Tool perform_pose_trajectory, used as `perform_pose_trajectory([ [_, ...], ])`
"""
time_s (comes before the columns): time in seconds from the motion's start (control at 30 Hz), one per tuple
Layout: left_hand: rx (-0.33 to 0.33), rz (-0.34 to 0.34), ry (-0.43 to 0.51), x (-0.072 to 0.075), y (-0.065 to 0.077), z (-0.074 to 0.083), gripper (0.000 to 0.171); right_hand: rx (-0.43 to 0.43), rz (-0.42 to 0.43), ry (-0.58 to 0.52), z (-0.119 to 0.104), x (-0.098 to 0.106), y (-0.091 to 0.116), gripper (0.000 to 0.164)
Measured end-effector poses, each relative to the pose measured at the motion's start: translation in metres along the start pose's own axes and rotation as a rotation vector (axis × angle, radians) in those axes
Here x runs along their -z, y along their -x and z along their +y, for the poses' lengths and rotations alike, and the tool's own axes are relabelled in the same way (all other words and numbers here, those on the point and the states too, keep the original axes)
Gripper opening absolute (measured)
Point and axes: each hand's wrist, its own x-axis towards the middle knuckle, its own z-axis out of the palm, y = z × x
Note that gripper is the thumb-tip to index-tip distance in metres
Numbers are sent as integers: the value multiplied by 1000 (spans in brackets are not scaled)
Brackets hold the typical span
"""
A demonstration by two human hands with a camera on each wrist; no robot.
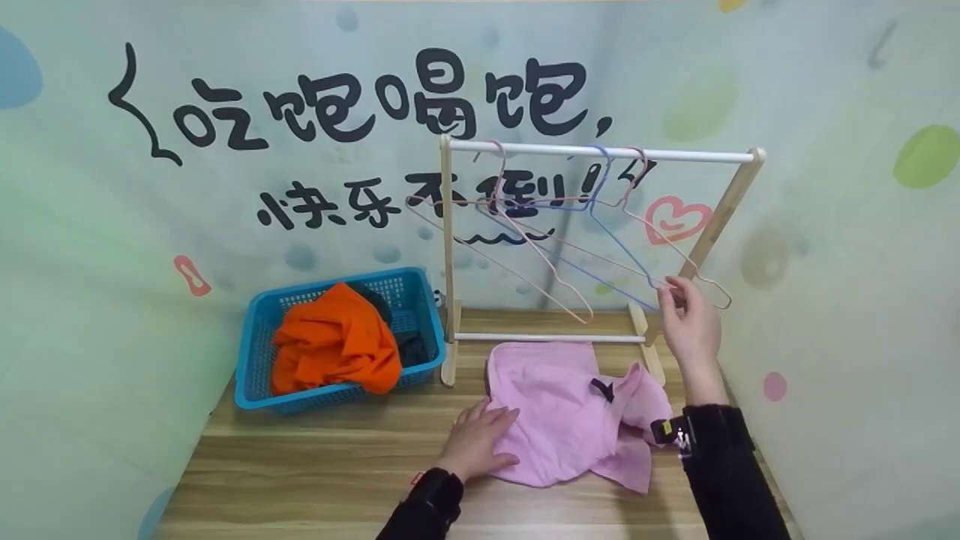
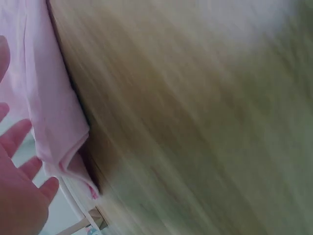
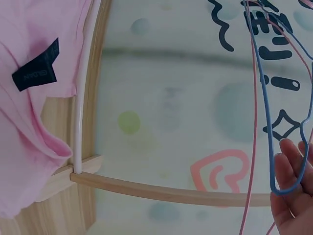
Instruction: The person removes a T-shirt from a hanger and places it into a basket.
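A pink T-shirt (image 1: 551, 420) with a black neck label (image 3: 36, 68) lies partly folded on the wooden table. My left hand (image 1: 478, 441) rests at its left edge with the fingers spread; in the left wrist view the left hand (image 2: 22, 181) is beside the pink cloth. A blue hanger (image 1: 619, 244) hangs from the rack's white top bar between two pink hangers (image 1: 536, 244). My right hand (image 1: 691, 326) holds the blue hanger's right end, its fingers curled at the loop. In the right wrist view the right hand (image 3: 296, 191) shows only in part.
The hanger rack (image 1: 448, 247) has wooden posts and a white lower bar (image 1: 547, 339), just behind the shirt. Left of it stands a blue plastic basket (image 1: 251, 352) holding an orange cloth (image 1: 337, 341) and dark fabric. Printed backdrop walls (image 1: 847, 247) enclose the table (image 1: 300, 465).
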Motion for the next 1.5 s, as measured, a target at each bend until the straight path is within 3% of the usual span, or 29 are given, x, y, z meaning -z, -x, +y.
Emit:
perform_pose_trajectory([
  [0.2, 19, 14, -96, -8, 3, 2, 88, 50, 79, -149, 22, -2, 27, 47],
  [0.43, 64, 47, -144, -14, 4, 5, 94, 27, 23, -133, 45, -8, 54, 64],
  [0.7, 160, 26, -138, -12, 2, 11, 64, -63, -121, -70, 70, -17, 80, 72],
  [0.87, 181, 32, -149, -14, 3, 12, 50, -25, -148, -44, 82, -23, 95, 70],
  [1.2, 100, 144, -129, -15, 9, 6, 36, 13, -154, 8, 99, -30, 120, 67],
  [1.37, 29, 147, -102, -13, 7, 1, 28, 12, -168, 15, 102, -32, 123, 67],
  [1.5, 32, 159, -94, -14, 5, 0, 31, -3, -186, 16, 101, -31, 124, 67],
])
